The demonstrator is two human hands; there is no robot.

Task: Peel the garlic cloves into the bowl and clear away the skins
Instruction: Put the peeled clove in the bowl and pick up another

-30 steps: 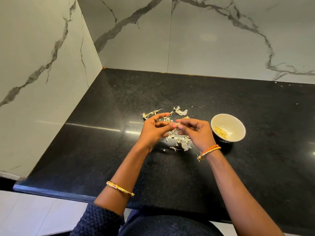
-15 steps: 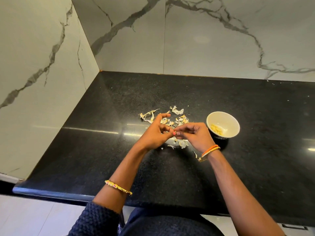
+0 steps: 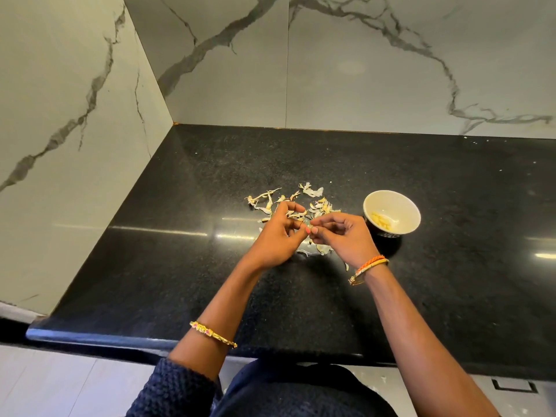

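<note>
My left hand [image 3: 278,236] and my right hand [image 3: 341,234] meet fingertip to fingertip above the black counter [image 3: 180,281]. Together they pinch a small garlic clove [image 3: 310,229], which is mostly hidden by the fingers. Under and behind the hands lies a scatter of pale garlic skins [image 3: 313,194]. A small cream bowl [image 3: 391,213] stands just right of my right hand, with several peeled cloves [image 3: 380,219] inside.
Marble walls rise at the left [image 3: 60,130] and behind [image 3: 361,70], meeting in a corner. The counter's rounded front edge [image 3: 90,338] runs close to my body. Bracelets sit on both wrists.
Both hands stayed together over the skins, with the fingers shifting slightly on the clove. The camera view has moved a little; the bowl has not moved.
</note>
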